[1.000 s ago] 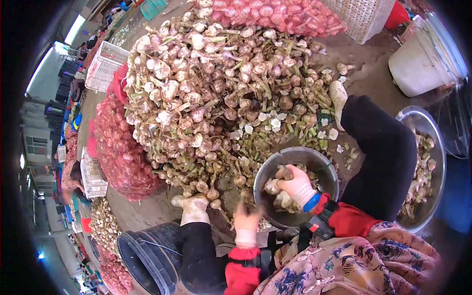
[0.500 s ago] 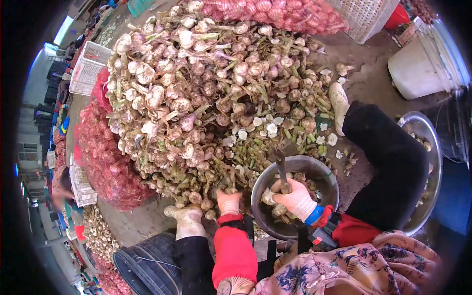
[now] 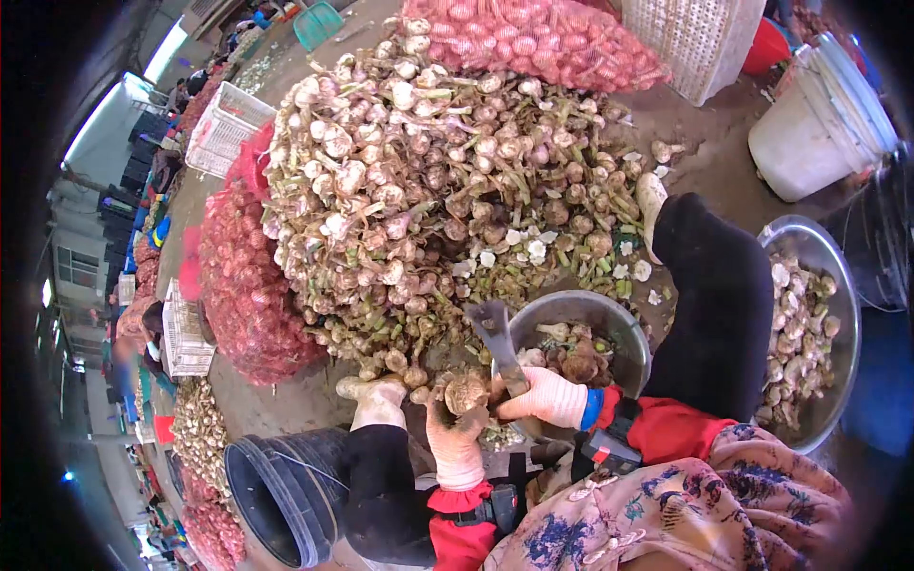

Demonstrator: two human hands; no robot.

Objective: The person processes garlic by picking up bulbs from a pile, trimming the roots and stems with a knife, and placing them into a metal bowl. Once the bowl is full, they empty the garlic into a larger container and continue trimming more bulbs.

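Garlic bulb (image 3: 466, 392) fresh off the heap, now up against the blade.
Half a second ago the left hand (image 3: 457, 443) was reaching into the garlic pile (image 3: 428, 162); now it grips one bulb, held up between the person's knees, just beside the metal basin (image 3: 571, 297). The right hand (image 3: 545, 398), clenched on a broad knife (image 3: 497, 338), has swung the blade out of the basin so that it stands next to the bulb. Picking looks done, and the bulb seems placed for trimming.

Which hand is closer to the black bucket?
Left. The left hand, holding a garlic bulb, is right of the black bucket; the right hand, gripping a knife, is farther right.
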